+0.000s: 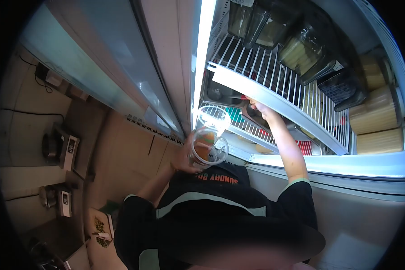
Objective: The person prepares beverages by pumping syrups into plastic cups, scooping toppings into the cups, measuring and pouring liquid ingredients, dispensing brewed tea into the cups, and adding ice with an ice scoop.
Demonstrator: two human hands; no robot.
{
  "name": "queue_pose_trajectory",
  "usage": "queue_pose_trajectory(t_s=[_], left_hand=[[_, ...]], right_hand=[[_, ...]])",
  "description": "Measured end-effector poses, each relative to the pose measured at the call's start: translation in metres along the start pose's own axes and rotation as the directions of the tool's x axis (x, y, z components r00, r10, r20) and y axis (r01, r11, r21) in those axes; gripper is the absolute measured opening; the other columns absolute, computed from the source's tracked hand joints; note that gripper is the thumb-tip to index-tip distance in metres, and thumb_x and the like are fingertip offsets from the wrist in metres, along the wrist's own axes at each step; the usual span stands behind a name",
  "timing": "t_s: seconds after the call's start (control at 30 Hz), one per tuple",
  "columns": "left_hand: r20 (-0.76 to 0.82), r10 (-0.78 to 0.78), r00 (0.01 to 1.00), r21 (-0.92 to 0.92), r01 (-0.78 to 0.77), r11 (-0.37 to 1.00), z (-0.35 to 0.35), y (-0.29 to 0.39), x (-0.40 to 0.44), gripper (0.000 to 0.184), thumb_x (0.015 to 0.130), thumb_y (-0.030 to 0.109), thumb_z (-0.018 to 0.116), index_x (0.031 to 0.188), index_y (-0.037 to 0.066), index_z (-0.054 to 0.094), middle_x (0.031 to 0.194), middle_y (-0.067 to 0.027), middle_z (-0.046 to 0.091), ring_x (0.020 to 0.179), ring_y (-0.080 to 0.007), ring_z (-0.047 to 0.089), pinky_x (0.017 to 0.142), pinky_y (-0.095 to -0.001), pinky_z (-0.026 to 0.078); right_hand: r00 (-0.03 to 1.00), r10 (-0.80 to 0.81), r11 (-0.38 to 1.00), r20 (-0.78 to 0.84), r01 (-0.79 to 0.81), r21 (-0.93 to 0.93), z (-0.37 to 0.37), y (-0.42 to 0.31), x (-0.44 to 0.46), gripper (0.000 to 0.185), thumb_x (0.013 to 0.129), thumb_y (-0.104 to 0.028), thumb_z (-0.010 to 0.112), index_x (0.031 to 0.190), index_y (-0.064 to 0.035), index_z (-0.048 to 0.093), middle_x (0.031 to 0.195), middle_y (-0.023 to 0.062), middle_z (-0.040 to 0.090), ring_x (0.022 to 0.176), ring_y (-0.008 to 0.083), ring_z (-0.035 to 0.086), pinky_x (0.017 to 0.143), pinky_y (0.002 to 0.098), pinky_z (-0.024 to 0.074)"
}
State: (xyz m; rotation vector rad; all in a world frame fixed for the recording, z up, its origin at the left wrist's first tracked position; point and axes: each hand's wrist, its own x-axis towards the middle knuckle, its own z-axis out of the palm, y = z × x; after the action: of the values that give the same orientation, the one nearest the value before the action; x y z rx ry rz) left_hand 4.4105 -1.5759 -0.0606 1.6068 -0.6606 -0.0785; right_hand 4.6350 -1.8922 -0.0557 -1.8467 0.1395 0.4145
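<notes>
Open fridge (274, 157), tall lit strip (203, 54) along its left side. Upper wire shelf (274, 67) crosses it, white front edge running from upper left to lower right. Dark see-through bins (303, 47) sit on this shelf, pale contents showing in some; pale stacked packs (375, 110) at its right end. Worktop (87, 148) off to my left, with two scales (69, 153) on it and a board (99, 220) of chopped greens near its lower end. Dark tray (256, 118) on the lower wire shelf (267, 135), under the upper shelf's front edge. Clear tub (209, 146) is outside the fridge, in front of my apron, mouth facing up; my left hand (184, 155) is closed around its side. Clear round piece (213, 116), maybe a lid, just beyond the tub's rim, glare on it. My right hand (260, 108) is below the upper shelf's front edge, toward its left end, fingers bent at a small red piece (245, 97); can't tell if gripped.
</notes>
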Motion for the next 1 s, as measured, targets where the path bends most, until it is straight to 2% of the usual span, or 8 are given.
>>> queue_pose_trajectory(t_s=[0.07, 0.13, 0.23, 0.27, 0.6, 0.9, 0.97, 1.0], left_hand=[[0.010, 0.031, 0.999, -0.116, -0.030, 0.993, -0.002, -0.003, 0.005, 0.074, 0.051, 0.033, 0.086, 0.118, 0.012, 0.062, 0.151, -0.0183, 0.024, 0.138, -0.0346, 0.028, 0.111, -0.0450, 0.023], [0.019, 0.075, 0.997, -0.499, -0.055, 0.865, -0.001, 0.013, 0.017, 0.075, 0.050, 0.032, 0.086, 0.117, 0.008, 0.063, 0.151, -0.0180, 0.023, 0.135, -0.0346, 0.033, 0.110, -0.0443, 0.026], [0.057, 0.038, 0.998, -0.619, 0.005, 0.785, -0.008, 0.023, 0.030, 0.067, 0.055, 0.033, 0.083, 0.113, 0.008, 0.062, 0.142, -0.0164, 0.026, 0.126, -0.0318, 0.035, 0.103, -0.0420, 0.027], [0.068, 0.017, 0.998, -0.630, 0.029, 0.776, -0.011, 0.025, 0.032, 0.065, 0.056, 0.033, 0.082, 0.112, 0.008, 0.062, 0.139, -0.0159, 0.027, 0.123, -0.0309, 0.035, 0.101, -0.0412, 0.028], [0.096, -0.287, 0.953, -0.702, 0.270, 0.659, -0.008, 0.008, 0.037, 0.042, 0.072, 0.034, 0.070, 0.101, 0.005, 0.059, 0.107, -0.0109, 0.039, 0.094, -0.0215, 0.041, 0.079, -0.0336, 0.032], [0.244, -0.778, 0.578, -0.824, 0.547, 0.148, 0.002, -0.032, 0.047, 0.032, 0.087, 0.035, 0.059, 0.091, 0.003, 0.057, 0.079, -0.0064, 0.049, 0.067, -0.0131, 0.046, 0.059, -0.0267, 0.036], [0.241, -0.778, 0.579, -0.821, 0.550, 0.155, 0.006, -0.035, 0.052, 0.033, 0.090, 0.035, 0.057, 0.089, 0.002, 0.057, 0.073, -0.0054, 0.052, 0.061, -0.0113, 0.048, 0.055, -0.0252, 0.037], [0.214, -0.702, 0.679, -0.798, 0.536, 0.275, 0.007, -0.032, 0.050, 0.033, 0.084, 0.032, 0.062, 0.096, 0.002, 0.055, 0.081, -0.0062, 0.053, 0.070, -0.0125, 0.049, 0.062, -0.0264, 0.037]], right_hand=[[0.999, -0.013, 0.999, -0.044, 0.014, 0.043, -0.022, 0.028, 0.023, 0.012, 0.089, -0.016, 0.063, 0.091, -0.0049, 0.060, 0.067, 0.0004, 0.052, 0.054, 0.0090, 0.045, 0.049, 0.0245, 0.0385], [0.992, -0.063, 0.976, -0.107, 0.084, 0.203, -0.042, 0.056, 0.046, 0.014, 0.091, -0.018, 0.061, 0.092, -0.0044, 0.060, 0.068, 0.0022, 0.054, 0.055, 0.0111, 0.048, 0.050, 0.0259, 0.0414], [0.970, -0.206, 0.904, -0.132, 0.240, 0.354, -0.050, 0.034, 0.026, 0.020, 0.090, -0.023, 0.062, 0.097, -0.0041, 0.060, 0.076, 0.0075, 0.062, 0.061, 0.0140, 0.058, 0.054, 0.0261, 0.0460], [0.970, -0.212, 0.913, -0.121, 0.241, 0.330, -0.051, 0.009, 0.001, 0.023, 0.087, -0.022, 0.066, 0.097, -0.0023, 0.059, 0.083, 0.0109, 0.065, 0.071, 0.0209, 0.063, 0.061, 0.0339, 0.0505], [0.892, -0.352, 0.875, -0.285, 0.421, 0.239, -0.080, -0.013, -0.013, 0.024, 0.088, -0.023, 0.065, 0.098, -0.0020, 0.059, 0.084, 0.0115, 0.065, 0.073, 0.0220, 0.063, 0.063, 0.0347, 0.0505], [0.868, -0.377, 0.863, -0.323, 0.456, 0.218, -0.088, -0.007, -0.015, 0.025, 0.088, -0.023, 0.065, 0.099, -0.0017, 0.059, 0.085, 0.0122, 0.065, 0.075, 0.0231, 0.063, 0.065, 0.0354, 0.0505], [0.866, -0.382, 0.862, -0.323, 0.460, 0.213, -0.086, -0.008, -0.015, 0.025, 0.088, -0.023, 0.065, 0.099, -0.0016, 0.059, 0.086, 0.0123, 0.065, 0.075, 0.0233, 0.063, 0.065, 0.0356, 0.0505], [0.864, -0.386, 0.861, -0.323, 0.463, 0.209, -0.087, -0.008, -0.015, 0.025, 0.088, -0.023, 0.065, 0.099, -0.0016, 0.059, 0.086, 0.0124, 0.065, 0.075, 0.0234, 0.063, 0.065, 0.0357, 0.0505]])
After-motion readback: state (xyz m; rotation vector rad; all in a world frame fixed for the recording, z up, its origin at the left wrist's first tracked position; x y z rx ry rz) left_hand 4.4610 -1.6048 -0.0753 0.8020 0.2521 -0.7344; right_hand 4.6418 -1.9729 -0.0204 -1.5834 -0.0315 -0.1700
